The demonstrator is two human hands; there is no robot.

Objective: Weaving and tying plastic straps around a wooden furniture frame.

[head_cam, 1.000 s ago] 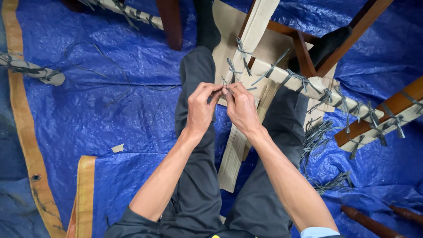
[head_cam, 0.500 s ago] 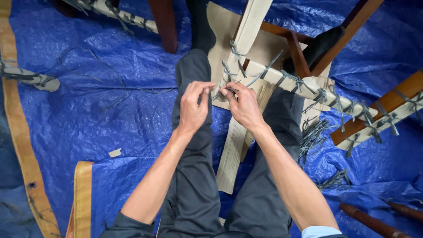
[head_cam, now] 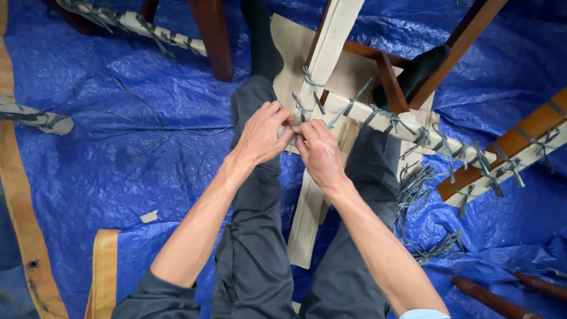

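I sit on a blue tarp with my legs stretched out under a wooden frame. My left hand (head_cam: pixel 261 133) and my right hand (head_cam: pixel 319 152) meet fingertip to fingertip at the near end of a cardboard-wrapped bar (head_cam: pixel 394 124). Both pinch a thin grey tie (head_cam: pixel 293 131) there, mostly hidden by my fingers. Several grey ties (head_cam: pixel 437 142) are knotted along the bar. A second cardboard-wrapped strip (head_cam: pixel 325 65) crosses it and runs down between my legs. The dark wooden frame (head_cam: pixel 390 77) lies beneath.
A loose pile of grey ties (head_cam: pixel 413 189) lies right of my right leg. More wrapped, tied wooden pieces sit at the right edge (head_cam: pixel 520 153), top left (head_cam: pixel 136 23) and far left (head_cam: pixel 35 118). Dark wooden rods (head_cam: pixel 496 298) lie bottom right. A dark wooden leg (head_cam: pixel 212 35) stands at the top.
The view has shifted slightly; my hands stay together at the same end of the bar, fingers working the tie with small movements.
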